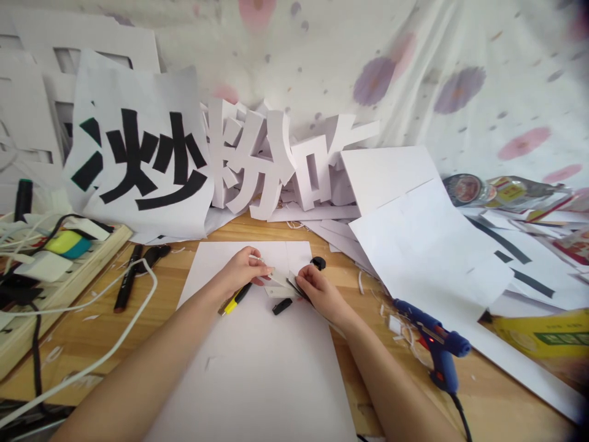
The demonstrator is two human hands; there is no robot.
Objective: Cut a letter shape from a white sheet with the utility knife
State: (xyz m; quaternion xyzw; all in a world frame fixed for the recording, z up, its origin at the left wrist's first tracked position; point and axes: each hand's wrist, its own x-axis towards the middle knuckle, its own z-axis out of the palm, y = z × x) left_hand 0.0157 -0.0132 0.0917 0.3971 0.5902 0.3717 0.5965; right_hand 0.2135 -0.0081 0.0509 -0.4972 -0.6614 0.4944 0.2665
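My left hand is closed in a pinch on a thin white strip, which slants toward my other hand. My right hand pinches a thin dark piece whose kind I cannot make out; a small pale edge shows by its fingertips. Both hands are over a large white sheet. A yellow and black utility knife lies beside my left hand. Between the hands, a small black cap-like piece rests on the sheet. Just beyond my right hand is a black round object.
A blue glue gun with a lit red light lies at right, near white scraps. White cut-out characters and a printed sheet stand behind. At left are a power strip, cables and a black marker.
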